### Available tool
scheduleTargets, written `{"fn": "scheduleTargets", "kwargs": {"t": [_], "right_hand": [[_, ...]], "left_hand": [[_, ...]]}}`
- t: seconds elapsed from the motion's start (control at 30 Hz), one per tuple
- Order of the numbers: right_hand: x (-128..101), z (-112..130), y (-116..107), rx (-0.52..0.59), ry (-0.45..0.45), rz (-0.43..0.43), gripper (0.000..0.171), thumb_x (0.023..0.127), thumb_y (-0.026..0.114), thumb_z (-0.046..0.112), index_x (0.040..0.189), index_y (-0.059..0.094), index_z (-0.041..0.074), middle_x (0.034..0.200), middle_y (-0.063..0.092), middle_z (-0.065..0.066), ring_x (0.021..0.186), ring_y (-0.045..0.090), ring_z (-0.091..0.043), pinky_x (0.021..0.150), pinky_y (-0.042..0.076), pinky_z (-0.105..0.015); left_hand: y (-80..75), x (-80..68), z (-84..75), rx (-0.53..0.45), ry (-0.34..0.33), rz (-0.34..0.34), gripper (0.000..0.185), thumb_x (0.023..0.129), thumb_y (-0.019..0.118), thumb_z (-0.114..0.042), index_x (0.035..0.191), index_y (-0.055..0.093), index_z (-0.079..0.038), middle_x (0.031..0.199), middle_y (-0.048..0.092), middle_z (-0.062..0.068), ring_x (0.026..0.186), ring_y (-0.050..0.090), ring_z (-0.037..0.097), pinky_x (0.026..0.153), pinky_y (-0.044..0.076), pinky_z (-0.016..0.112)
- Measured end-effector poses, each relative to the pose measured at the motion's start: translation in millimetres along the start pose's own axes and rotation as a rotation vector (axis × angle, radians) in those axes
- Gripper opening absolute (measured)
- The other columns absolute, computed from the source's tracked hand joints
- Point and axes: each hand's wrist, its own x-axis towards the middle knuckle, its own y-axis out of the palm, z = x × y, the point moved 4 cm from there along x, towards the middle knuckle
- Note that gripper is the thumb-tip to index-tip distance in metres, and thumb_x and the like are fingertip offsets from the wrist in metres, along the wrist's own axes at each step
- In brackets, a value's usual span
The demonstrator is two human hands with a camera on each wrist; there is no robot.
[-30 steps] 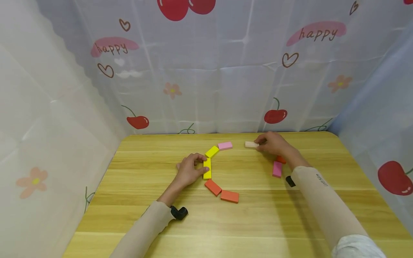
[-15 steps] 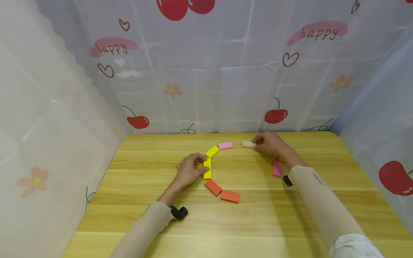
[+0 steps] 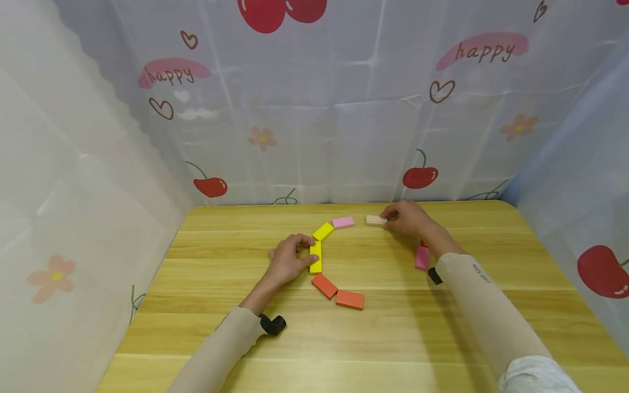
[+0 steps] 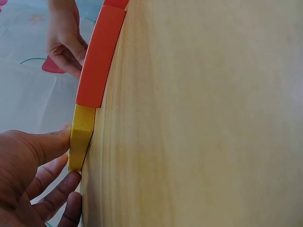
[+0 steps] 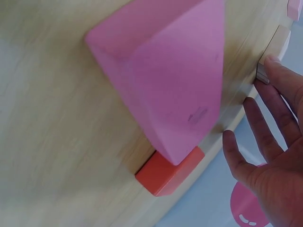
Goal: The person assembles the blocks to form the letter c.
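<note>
My left hand (image 3: 287,261) lies on the wooden table (image 3: 393,338) and pinches an upright-lying yellow block (image 3: 316,257) between thumb and fingers; the left wrist view shows the thumb (image 4: 47,144) against that yellow block (image 4: 81,137). My right hand (image 3: 407,217) reaches to the far middle, its straight fingertips (image 5: 277,71) touching the end of a pale wooden block (image 3: 375,220), also seen as the pale block (image 5: 278,45) in the right wrist view. A second yellow block (image 3: 322,231) and a light pink block (image 3: 343,222) continue the curve.
Two orange blocks (image 3: 324,285) (image 3: 350,299) lie below the held yellow one. A magenta block (image 3: 421,257) and a small orange block (image 5: 168,175) lie under my right wrist. Patterned curtains wall in the table on three sides.
My right hand has slid the pale wooden block a little to the left, towards the light pink block. My left hand and the yellow block have stayed put.
</note>
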Motion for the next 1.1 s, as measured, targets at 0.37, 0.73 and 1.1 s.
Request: {"fn": "scheduleTargets", "kwargs": {"t": [0.37, 0.73, 1.1], "right_hand": [[5, 5, 2, 0.001, -0.02, 0.003, 0.03, 0.097, 0.079, 0.016, 0.126, 0.079, 0.007, 0.126, 0.079, -0.015, 0.12, 0.067, -0.037, 0.111, 0.05, -0.057], [6, 12, 4, -0.012, -0.045, -0.004, 0.029, 0.096, 0.081, 0.016, 0.123, 0.08, 0.006, 0.123, 0.08, -0.016, 0.117, 0.069, -0.037, 0.108, 0.053, -0.055], [7, 16, 5, 0.003, -0.051, -0.015, 0.03, 0.096, 0.081, 0.015, 0.124, 0.08, 0.005, 0.124, 0.079, -0.017, 0.119, 0.069, -0.039, 0.109, 0.052, -0.056]], "left_hand": [[0.2, 0.3, 0.9, 0.003, -0.002, 0.009, 0.027, 0.095, 0.084, -0.025, 0.119, 0.073, -0.02, 0.121, 0.07, 0.004, 0.112, 0.063, 0.029, 0.092, 0.023, 0.051], [-1.0, 0.1, 0.5, -0.01, -0.015, 0.027, 0.029, 0.095, 0.085, -0.027, 0.12, 0.074, -0.021, 0.123, 0.071, 0.003, 0.114, 0.063, 0.029, 0.095, 0.023, 0.054], [-0.9, 1.1, 1.6, -0.009, -0.013, 0.033, 0.029, 0.095, 0.084, -0.028, 0.121, 0.074, -0.021, 0.124, 0.071, 0.002, 0.114, 0.063, 0.028, 0.096, 0.024, 0.054]]}}
